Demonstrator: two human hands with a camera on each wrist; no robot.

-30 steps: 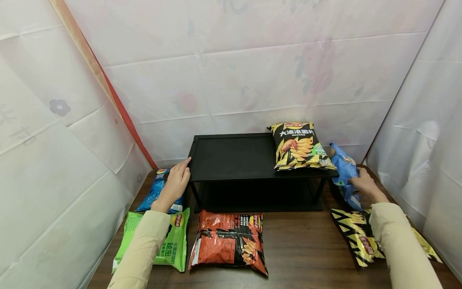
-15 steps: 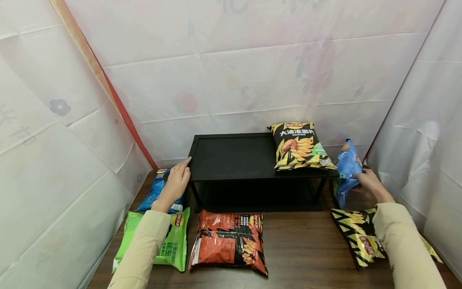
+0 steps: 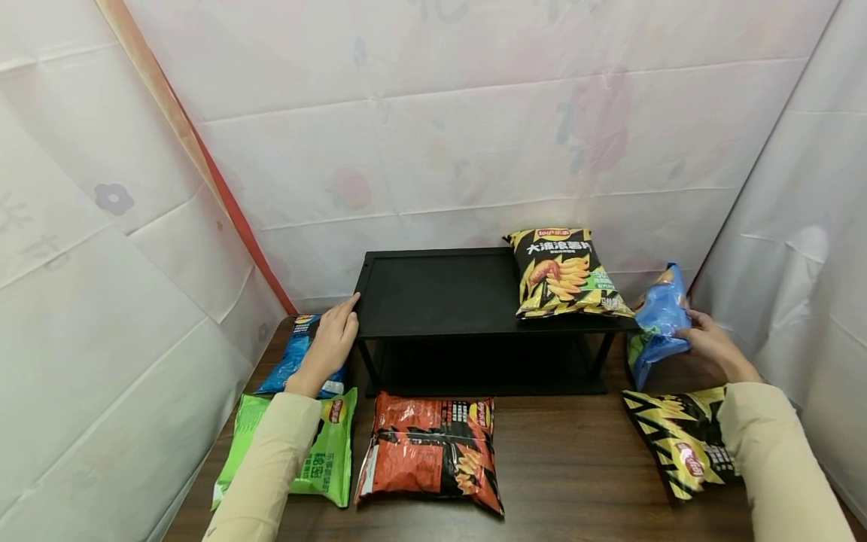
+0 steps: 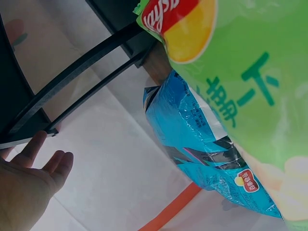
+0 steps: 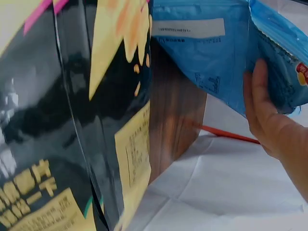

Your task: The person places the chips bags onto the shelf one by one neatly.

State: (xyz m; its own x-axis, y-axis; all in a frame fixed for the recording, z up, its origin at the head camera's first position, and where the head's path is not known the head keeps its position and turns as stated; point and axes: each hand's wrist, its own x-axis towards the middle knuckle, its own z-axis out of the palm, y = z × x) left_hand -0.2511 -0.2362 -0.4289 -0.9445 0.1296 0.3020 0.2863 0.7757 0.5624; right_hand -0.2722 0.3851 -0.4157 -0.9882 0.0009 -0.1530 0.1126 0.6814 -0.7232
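My right hand holds a light blue bag of chips by its side, just right of the two-tier black shelf. The bag stands tilted and creased; in the right wrist view, fingers lie against its blue film, with the thumb hidden. My left hand touches the shelf's left edge with fingers extended and holds nothing. Under that hand lies a darker blue bag of chips, partly covered by it. A black and yellow bag of chips rests on the shelf top's right end.
In front of the shelf lie a green bag and a red bag on the brown wooden table. Another black and yellow bag lies at the right, partly under the sleeve. White cloth walls enclose the back and sides.
My right hand has moved right, taking the light blue bag a little away from the shelf's right end. The left hand stays at the shelf's edge.
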